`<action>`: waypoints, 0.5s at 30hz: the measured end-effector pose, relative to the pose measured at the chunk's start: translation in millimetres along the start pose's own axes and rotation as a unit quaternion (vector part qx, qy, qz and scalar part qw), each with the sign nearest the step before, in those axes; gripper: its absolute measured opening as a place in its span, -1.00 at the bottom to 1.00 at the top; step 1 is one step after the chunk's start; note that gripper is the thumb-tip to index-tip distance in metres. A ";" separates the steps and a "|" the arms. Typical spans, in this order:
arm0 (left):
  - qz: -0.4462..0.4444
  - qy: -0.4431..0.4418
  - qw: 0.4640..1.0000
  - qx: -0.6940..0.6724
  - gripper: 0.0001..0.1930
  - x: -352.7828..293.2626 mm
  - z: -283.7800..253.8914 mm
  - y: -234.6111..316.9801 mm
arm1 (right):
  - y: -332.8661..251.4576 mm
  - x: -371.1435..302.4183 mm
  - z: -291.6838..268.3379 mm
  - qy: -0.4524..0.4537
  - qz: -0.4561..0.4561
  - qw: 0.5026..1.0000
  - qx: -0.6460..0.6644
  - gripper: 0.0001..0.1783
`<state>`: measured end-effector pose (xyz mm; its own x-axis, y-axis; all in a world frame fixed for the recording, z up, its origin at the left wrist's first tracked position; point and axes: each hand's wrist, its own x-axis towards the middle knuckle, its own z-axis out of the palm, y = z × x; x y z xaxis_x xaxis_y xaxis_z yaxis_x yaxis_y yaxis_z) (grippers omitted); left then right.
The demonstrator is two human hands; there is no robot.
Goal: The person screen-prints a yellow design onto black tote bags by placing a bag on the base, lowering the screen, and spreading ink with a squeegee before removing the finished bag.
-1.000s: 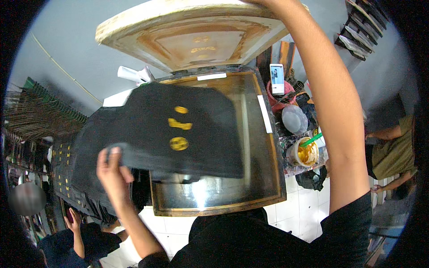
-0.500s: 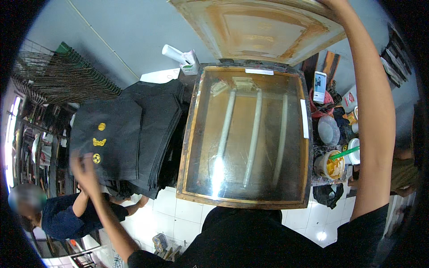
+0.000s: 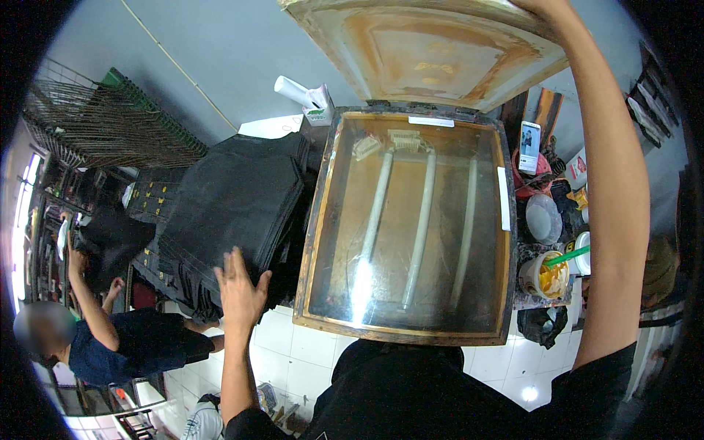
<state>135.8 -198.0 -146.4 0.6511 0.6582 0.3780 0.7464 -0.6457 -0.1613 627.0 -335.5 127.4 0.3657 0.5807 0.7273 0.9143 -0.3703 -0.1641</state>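
Landmark: wood-framed glass exposure table [image 3: 323, 220], lit tubes showing under the pane.

Left hand [image 3: 238, 290] sits just left of the table's near left corner, palm down, fingers [image 3: 236, 262] spread and flat on the near edge of the stack of black fabric pieces [image 3: 235, 198]. The stack lies hard against the table's left frame, running away from the fingertips toward the wall; nothing pinched.

Right hand [image 3: 539, 6] is raised above the table's far edge, at the top rim of the hinged rust-stained wooden screen frame [image 3: 433, 51], which is tilted up. Its fingers are cut off by the picture edge; cannot tell their grip.

Right of the table: cup of yellow ink with a green stick [image 3: 546, 275].

Left of the table, beyond the stack: another person in a dark shirt [image 3: 117, 341] handling black cloth.
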 end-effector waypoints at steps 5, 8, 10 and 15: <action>-0.052 -0.107 0.980 -0.157 -0.68 9.2 -13.2 13.2 | 15.7 5.5 -13.7 0.016 0.011 0.999 -0.031 -0.58; -0.133 -0.252 0.920 -0.268 -0.72 5.3 -49.9 54.9 | 4.7 -1.0 18.0 0.000 0.002 1.000 0.003 -0.57; 0.093 -0.316 0.842 -0.428 -0.53 8.5 -29.4 95.4 | 6.9 -0.4 -10.3 0.007 0.003 1.000 -0.029 -0.57; 0.300 -0.235 0.812 -0.441 -0.43 -25.6 59.3 205.3 | 14.2 9.6 10.1 0.007 -0.016 1.000 -0.018 -0.53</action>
<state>280.6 -324.5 -243.2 0.9967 0.0640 0.0490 0.0212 -0.7945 0.6069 645.3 -327.9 125.3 0.3339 0.5823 0.7412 0.9185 -0.3777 -0.1171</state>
